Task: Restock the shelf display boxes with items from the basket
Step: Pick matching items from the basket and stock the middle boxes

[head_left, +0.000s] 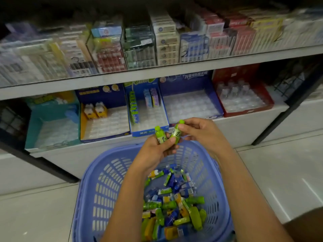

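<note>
Holding two small green bottle-shaped items over the basket (104, 189), left-hand item (161, 134) wrapped by curled fingers of your left hand (155, 151) and right-hand item (176, 132) pinched by your right hand (201, 132), you likely have light, stiff, slick plastic, so grip mid-body, not the top, toward the blue display box (145, 132).

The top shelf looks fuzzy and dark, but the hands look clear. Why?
In the head view, the top shelf packs are smeared with blur and sit in dim light; the left hand and right hand, each gripping a green-capped tube, are sharper and brighter; the shelf edge curves slightly from the wide-angle lens; pale glare streaks the floor at right.
</note>
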Available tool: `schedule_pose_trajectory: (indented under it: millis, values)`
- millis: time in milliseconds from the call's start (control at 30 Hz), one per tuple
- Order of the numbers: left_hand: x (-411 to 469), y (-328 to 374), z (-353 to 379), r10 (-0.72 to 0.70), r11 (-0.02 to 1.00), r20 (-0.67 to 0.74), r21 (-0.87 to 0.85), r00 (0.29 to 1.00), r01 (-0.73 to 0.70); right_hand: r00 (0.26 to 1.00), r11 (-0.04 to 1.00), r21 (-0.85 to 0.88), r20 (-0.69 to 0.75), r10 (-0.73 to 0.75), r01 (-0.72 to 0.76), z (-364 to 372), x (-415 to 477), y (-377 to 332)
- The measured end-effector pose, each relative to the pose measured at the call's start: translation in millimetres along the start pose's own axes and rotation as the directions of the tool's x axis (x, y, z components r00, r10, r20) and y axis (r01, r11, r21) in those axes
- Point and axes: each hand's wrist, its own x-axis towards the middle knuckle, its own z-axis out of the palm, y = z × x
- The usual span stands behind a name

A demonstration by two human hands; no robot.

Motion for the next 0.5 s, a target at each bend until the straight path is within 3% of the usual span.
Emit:
schedule_pose_trajectory:
  millis: [133, 233, 367, 500]
  values:
    - [14.0, 11.0, 11.1, 0.058, 0.997, 0.011, -0.057, 0.998, -0.057, 0.999, 0.999, 0.011, 0.003, -0.053, 0.053, -7.4, 14.1, -19.4]
    - [30.3, 17.7, 14.8, 0.058, 0.998, -0.115, -0.030, 0.992, -0.062, 0.987, 0.980, -0.157, -0.087, -0.139, 0.124, -9.6, 40.3, -26.3]
    - [45.6, 22.6, 11.3, -0.008, 0.998, -0.263, -0.055, 0.965, -0.007, 0.918, 0.907, -0.350, -0.229, -0.324, 0.233, -14.6, 97.9, -30.9]
    - [46.7, 21.8, 8.6, -0.047, 0.995, -0.278, -0.093, 0.960, 0.022, 0.949, 0.795, -0.579, -0.113, -0.295, 0.178, -6.6, 163.8, -22.2]
